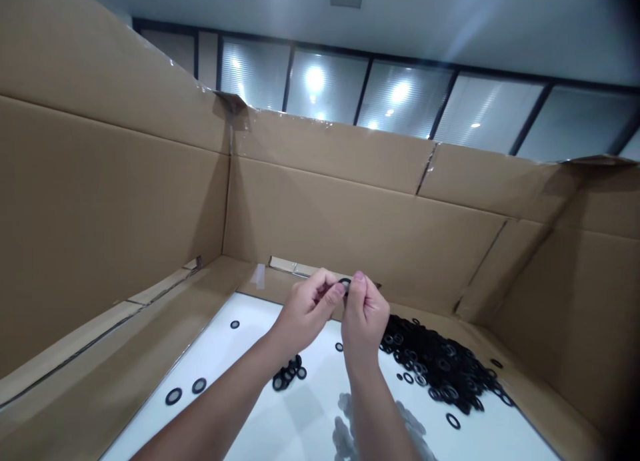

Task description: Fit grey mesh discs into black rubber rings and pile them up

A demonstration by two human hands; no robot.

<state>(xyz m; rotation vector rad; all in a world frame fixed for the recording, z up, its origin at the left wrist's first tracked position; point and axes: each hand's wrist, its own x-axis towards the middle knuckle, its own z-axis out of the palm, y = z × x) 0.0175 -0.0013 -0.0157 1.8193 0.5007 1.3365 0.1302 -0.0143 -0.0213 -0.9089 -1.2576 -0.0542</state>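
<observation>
Both hands meet above the far part of a white board (310, 401). Between their fingertips is a small black ring (345, 282), pinched by my left hand (310, 307) on one side and by my right hand (364, 314) on the other. A big heap of black rings (440, 364) lies to the right of my right hand. Under my left forearm sits a small cluster of black rings with grey centres (287, 374). Grey translucent discs (343, 431) are spread around my right forearm, which hides part of them.
Tall cardboard walls (325, 201) surround the board. Single rings (174, 396) lie at the left, and a loose ring (453, 421) lies in front of the heap. Glass panels (325, 81) show beyond the walls.
</observation>
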